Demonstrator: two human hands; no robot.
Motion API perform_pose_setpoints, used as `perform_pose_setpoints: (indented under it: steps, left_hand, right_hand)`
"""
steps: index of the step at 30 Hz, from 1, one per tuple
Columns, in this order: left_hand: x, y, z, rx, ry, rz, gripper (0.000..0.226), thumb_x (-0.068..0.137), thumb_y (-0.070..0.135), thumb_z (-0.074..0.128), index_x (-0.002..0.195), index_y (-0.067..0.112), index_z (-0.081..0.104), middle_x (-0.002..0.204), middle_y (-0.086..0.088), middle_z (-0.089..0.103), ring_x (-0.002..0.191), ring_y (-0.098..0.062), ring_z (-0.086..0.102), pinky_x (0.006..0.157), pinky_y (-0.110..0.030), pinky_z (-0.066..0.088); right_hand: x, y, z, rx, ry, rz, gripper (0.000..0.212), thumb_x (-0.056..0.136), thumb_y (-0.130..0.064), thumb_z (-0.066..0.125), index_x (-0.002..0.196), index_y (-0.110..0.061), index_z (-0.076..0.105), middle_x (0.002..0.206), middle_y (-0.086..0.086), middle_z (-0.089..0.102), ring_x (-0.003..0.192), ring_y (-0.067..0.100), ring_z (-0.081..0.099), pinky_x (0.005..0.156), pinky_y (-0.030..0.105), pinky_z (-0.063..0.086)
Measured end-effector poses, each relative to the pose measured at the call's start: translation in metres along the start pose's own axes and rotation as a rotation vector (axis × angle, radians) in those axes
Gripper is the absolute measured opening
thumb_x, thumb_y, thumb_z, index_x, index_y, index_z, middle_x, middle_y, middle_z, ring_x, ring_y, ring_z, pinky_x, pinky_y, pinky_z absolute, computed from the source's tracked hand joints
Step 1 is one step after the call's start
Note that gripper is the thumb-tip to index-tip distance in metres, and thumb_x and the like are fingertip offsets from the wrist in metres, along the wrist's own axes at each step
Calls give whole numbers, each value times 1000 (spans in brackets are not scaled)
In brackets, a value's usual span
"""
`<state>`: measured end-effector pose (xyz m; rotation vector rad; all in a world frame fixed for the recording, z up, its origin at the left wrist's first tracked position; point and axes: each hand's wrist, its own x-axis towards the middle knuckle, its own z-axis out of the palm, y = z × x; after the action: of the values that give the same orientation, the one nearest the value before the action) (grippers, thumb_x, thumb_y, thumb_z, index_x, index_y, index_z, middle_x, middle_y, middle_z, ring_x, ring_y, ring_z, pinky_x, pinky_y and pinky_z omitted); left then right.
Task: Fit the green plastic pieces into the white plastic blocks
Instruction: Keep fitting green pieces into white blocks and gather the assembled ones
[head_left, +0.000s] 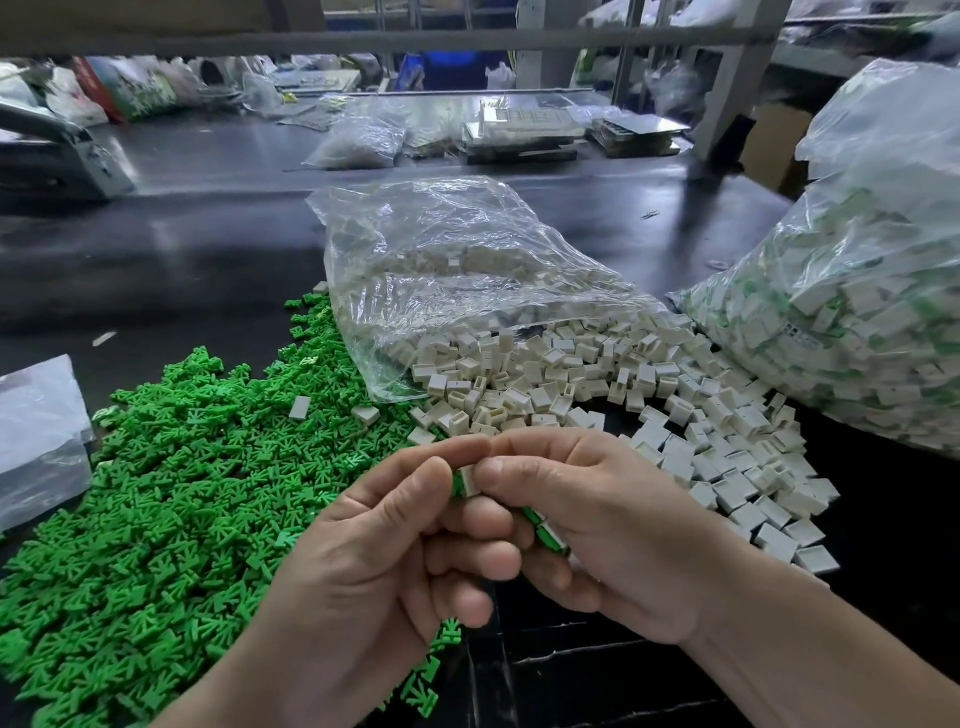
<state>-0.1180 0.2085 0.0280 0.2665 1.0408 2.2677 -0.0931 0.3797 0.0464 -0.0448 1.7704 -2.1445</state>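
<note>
A wide heap of green plastic pieces (171, 499) covers the dark table at the left. Loose white plastic blocks (649, 395) spill from a clear bag (447, 270) in the middle. My left hand (374, 561) and my right hand (587, 519) meet low in the centre. Between their fingertips sits one white block (470, 479) with a green piece (457, 483) at its left side. My left thumb and forefinger pinch the green piece; my right thumb and forefinger pinch the block. Further blocks with green fitted in them (545, 535) lie curled in my right palm.
A big clear bag (852, 291) of white blocks with green in them stands at the right. A flat plastic bag (36, 436) lies at the left edge. Trays, bags and a metal frame stand across the back of the dark table (182, 249).
</note>
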Motion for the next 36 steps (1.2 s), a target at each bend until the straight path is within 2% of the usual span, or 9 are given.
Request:
perform_pose_setpoints:
  steps: [4,9,13,16,22,27,30,33,36]
  left_hand:
    - [1,-5,3,7,77,51,56,47,24,99,95,7,76,61,-18,67,46,-24,67,38,-28,52]
    - [2,-4,5,-7,92,83,61,46,28,99,99,7,75,61,-17,67,45,-24,66,37,-28,52]
    - [2,-4,4,-6,70,95,59,47,25,99,98,7,75,59,-18,65,43,-24,66,35,-29,51]
    - [3,-4,5,17,100,125,58,43,27,100,92,7,76,55,-18,63,39,-24,63,34,-29,50]
    - [2,-4,7,53,155,181,57,39,30,100,86,9,76,51,-16,60,35,-23,59,34,-28,48]
    - [3,-5,8,61,158,212,58,42,33,99,89,9,75,52,-16,61,36,-23,60,35,-28,49]
    - [5,-3,9,99,121,230,57,52,36,95,97,9,74,57,-18,63,41,-26,63,39,-29,51]
    - [2,-1,6,289,135,290,44,63,35,88,98,15,71,63,-20,66,47,-32,65,41,-31,52]
    - [-4,-2,2,776,249,457,19,75,43,70,90,31,69,68,-11,70,53,-24,69,46,-29,55]
  right_hand:
    - [1,1,3,-4,7,19,42,84,-34,64,113,-5,68,59,-2,53,38,7,41,32,17,27]
    - [1,3,8,120,19,17,30,84,-34,65,98,-8,70,60,-1,53,37,8,41,33,15,26]
    - [0,3,10,158,-9,3,23,86,-33,63,94,-13,72,61,1,51,38,9,41,32,15,25]
    - [0,4,14,111,16,-9,35,88,-33,61,104,-3,69,61,1,52,39,8,41,32,16,26]
    - [0,4,18,96,10,-33,43,88,-34,61,118,-4,67,63,0,55,44,11,40,32,18,27]
    - [1,4,18,131,12,-36,34,88,-33,61,107,-6,69,61,-1,56,42,9,42,32,16,28]
    - [2,1,15,177,11,-31,25,87,-34,63,92,-10,70,59,0,54,39,9,42,32,16,27]
    - [2,2,12,194,26,-39,20,92,-30,64,80,-14,66,59,3,52,39,10,40,32,17,27]
    - [3,3,12,204,30,-38,20,89,-26,62,74,-13,61,65,8,51,40,12,39,33,17,25]
